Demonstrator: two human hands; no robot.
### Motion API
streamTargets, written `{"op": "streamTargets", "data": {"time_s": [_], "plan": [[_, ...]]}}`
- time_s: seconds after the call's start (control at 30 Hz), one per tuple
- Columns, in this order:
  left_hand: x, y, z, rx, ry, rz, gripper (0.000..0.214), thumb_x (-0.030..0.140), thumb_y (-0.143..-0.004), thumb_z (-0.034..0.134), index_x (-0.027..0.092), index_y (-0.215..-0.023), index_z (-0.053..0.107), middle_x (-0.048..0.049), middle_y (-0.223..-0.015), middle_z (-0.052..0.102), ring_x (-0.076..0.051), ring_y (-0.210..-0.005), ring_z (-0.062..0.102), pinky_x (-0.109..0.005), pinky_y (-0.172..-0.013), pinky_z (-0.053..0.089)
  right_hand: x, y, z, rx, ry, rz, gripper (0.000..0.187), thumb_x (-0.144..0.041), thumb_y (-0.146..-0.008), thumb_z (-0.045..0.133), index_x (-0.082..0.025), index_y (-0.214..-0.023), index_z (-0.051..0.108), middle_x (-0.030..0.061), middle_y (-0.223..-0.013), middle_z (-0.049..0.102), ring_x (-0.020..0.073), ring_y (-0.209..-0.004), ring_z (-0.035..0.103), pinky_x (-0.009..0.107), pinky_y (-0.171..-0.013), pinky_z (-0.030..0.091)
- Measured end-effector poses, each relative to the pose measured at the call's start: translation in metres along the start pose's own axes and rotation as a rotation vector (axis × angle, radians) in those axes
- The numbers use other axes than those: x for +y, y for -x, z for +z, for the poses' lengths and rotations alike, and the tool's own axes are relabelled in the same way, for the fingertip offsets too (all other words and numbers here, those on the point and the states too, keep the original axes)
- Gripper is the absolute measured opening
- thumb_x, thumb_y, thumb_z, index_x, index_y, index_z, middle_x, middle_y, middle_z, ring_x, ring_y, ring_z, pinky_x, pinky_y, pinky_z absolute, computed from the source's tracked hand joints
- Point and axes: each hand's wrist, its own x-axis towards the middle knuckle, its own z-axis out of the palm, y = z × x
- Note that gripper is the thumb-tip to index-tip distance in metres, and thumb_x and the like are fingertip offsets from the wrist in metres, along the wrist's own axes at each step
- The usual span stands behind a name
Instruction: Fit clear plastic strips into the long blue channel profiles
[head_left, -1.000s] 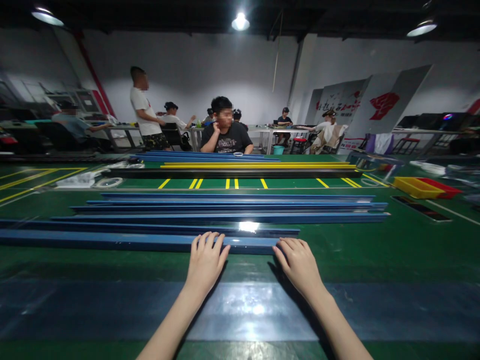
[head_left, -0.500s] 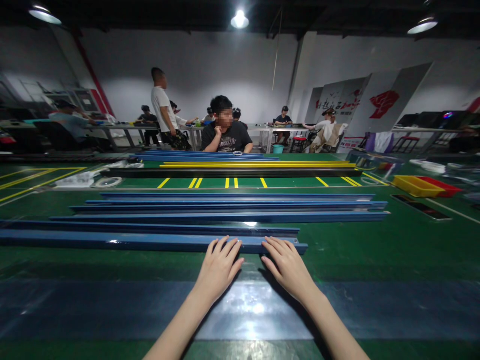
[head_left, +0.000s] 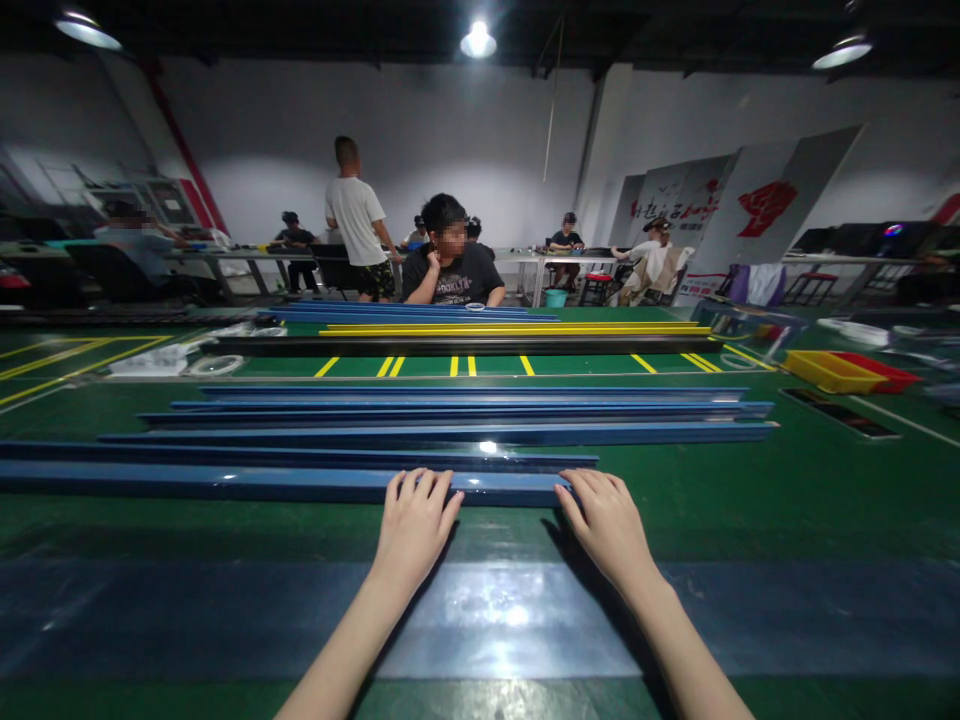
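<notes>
A long blue metal rail (head_left: 225,484) lies across the green table (head_left: 750,500), nearest to me. My left hand (head_left: 412,525) rests flat on its near edge, fingers stretched out. My right hand (head_left: 609,522) lies open at the rail's right end, fingers over the tip. Neither hand grips anything. A second blue rail (head_left: 300,458) lies just behind the first, and several more blue rails (head_left: 465,412) lie further back.
Yellow and black rails (head_left: 510,330) lie at the table's far side, where a seated person (head_left: 452,262) faces me. A yellow tray (head_left: 834,372) and a red tray (head_left: 881,373) stand far right. Tape rolls (head_left: 216,365) lie far left. Other people work at tables behind.
My hands moved close together half a second ago, then spread apart again; the right hand is back over the rail's end. The standing person behind walked right.
</notes>
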Motion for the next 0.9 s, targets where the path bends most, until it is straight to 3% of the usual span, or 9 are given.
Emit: {"op": "streamTargets", "data": {"time_s": [0.33, 0.57, 0.77, 0.9], "plan": [[0.011, 0.004, 0.004, 0.000, 0.078, 0.112, 0.028, 0.029, -0.088, 0.040, 0.017, -0.107, 0.057, -0.0083, -0.110, 0.060, -0.024, -0.104, 0.050, -0.041, -0.090, 0.037, -0.001, 0.001, 0.003, -0.070, -0.019, -0.018, 0.025, -0.029, -0.090, 0.038, -0.017, -0.091, 0.061, 0.0067, -0.092, 0.066, 0.0193, -0.088, 0.058, 0.034, -0.079, 0.037], [0.015, 0.006, 0.006, -0.049, 0.146, 0.225, 0.032, 0.031, -0.088, 0.040, 0.020, -0.116, 0.052, -0.0057, -0.116, 0.058, -0.022, -0.110, 0.048, -0.040, -0.092, 0.036, 0.012, 0.000, 0.000, 0.001, -0.102, 0.031, 0.027, -0.032, -0.089, 0.037, -0.018, -0.095, 0.060, 0.0075, -0.097, 0.065, 0.0202, -0.093, 0.056, 0.035, -0.080, 0.040], [0.015, 0.006, 0.008, -0.044, 0.147, 0.205, 0.031, 0.031, -0.088, 0.040, 0.021, -0.115, 0.053, -0.0064, -0.115, 0.058, -0.021, -0.108, 0.049, -0.040, -0.091, 0.037, 0.040, 0.002, -0.004, 0.179, -0.081, 0.298, 0.030, -0.035, -0.085, 0.037, -0.018, -0.095, 0.059, 0.0099, -0.094, 0.062, 0.0224, -0.089, 0.056, 0.035, -0.077, 0.042], [0.016, 0.006, 0.009, -0.042, 0.149, 0.192, 0.031, 0.030, -0.088, 0.041, 0.021, -0.114, 0.053, -0.0057, -0.115, 0.058, -0.021, -0.108, 0.049, -0.040, -0.092, 0.036, 0.051, 0.005, -0.007, -0.003, -0.134, 0.576, 0.031, -0.039, -0.083, 0.037, -0.020, -0.083, 0.061, 0.0071, -0.081, 0.066, 0.0207, -0.074, 0.060, 0.030, -0.065, 0.042]]}}
